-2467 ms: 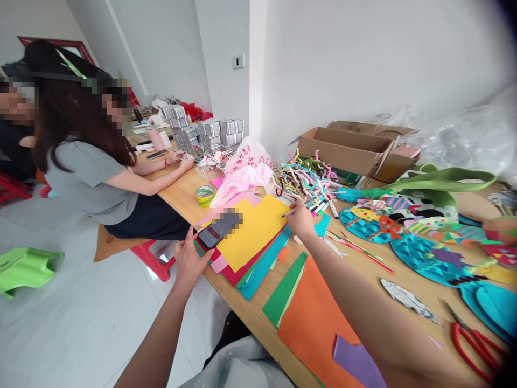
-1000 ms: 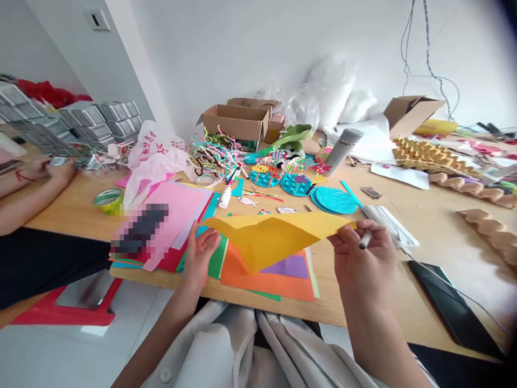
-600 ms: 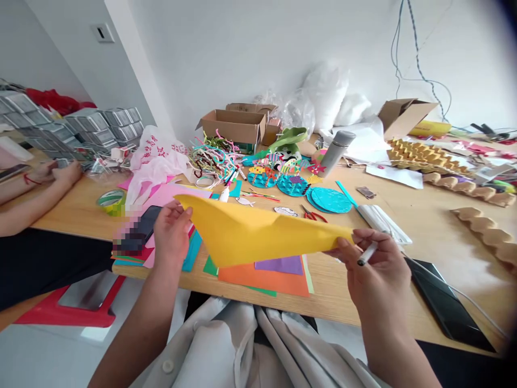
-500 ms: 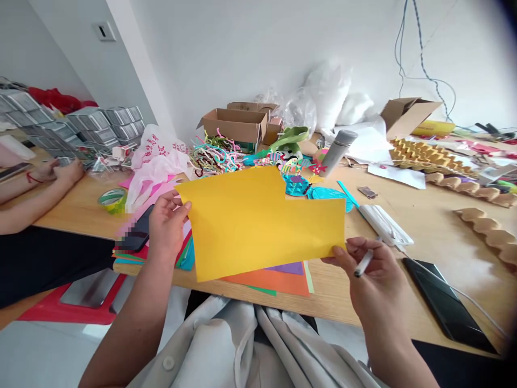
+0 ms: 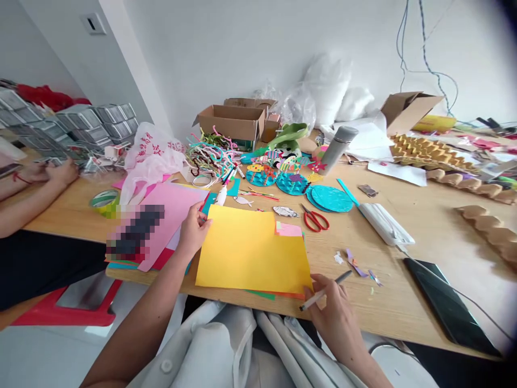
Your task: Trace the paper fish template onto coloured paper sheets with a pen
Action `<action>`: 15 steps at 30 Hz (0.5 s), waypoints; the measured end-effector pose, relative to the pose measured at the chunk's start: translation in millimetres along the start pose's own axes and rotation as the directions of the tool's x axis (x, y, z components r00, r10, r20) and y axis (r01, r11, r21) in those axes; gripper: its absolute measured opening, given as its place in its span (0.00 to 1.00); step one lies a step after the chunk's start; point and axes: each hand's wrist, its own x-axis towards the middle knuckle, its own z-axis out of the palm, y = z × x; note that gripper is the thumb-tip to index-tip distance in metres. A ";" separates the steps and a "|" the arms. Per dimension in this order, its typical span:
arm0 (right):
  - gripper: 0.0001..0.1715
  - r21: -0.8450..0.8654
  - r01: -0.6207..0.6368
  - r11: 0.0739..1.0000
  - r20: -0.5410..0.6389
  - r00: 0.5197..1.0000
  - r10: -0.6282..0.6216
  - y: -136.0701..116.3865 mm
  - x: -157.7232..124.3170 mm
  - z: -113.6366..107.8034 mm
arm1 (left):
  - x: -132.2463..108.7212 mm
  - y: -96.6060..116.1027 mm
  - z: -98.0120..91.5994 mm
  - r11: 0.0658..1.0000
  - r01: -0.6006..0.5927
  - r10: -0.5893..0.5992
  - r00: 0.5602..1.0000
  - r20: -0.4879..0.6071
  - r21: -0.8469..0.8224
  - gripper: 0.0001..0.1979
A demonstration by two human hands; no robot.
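A yellow sheet of paper (image 5: 250, 253), with a notch at its upper right corner, lies near the table's front edge on top of other coloured sheets. My left hand (image 5: 194, 231) pinches its upper left edge between thumb and fingers. At the lower right corner, my right hand (image 5: 333, 307) touches the sheet with a pen (image 5: 323, 296) held among its fingers. Pink paper (image 5: 288, 230) shows through the notch. Just beyond the sheet lie red-handled scissors (image 5: 315, 220) and a fish-shaped paper cutout (image 5: 286, 211).
Blue paper discs (image 5: 331, 199), colourful paper fish, pipe cleaners (image 5: 210, 161) and a grey bottle (image 5: 340, 148) stand farther back. On the right are a white power strip (image 5: 385, 223), a black phone (image 5: 448, 304) and paper scraps (image 5: 355, 262). Another person's hands (image 5: 60, 173) rest at left.
The yellow sheet has come down from in front of me onto the paper stack. Both hands moved with it, my right hand inward and down. Scissors and scraps are now uncovered.
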 end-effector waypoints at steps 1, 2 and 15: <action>0.13 -0.013 0.029 0.999 0.013 0.999 -0.029 2.2 -2.0 1.4 | 0.0 -0.3 2.5 1.000 0.000 -0.001 1.000 0.011 0.022 0.30; 0.13 -0.022 0.054 0.998 0.024 0.998 -0.053 4.0 -3.5 2.5 | 0.1 -0.5 4.7 0.999 0.001 -0.002 1.000 0.021 0.042 0.30; 0.11 -0.034 0.150 0.988 0.086 0.985 -0.147 10.3 -0.9 7.9 | 5.0 -9.0 21.0 0.993 -0.058 0.055 0.998 0.027 0.105 0.28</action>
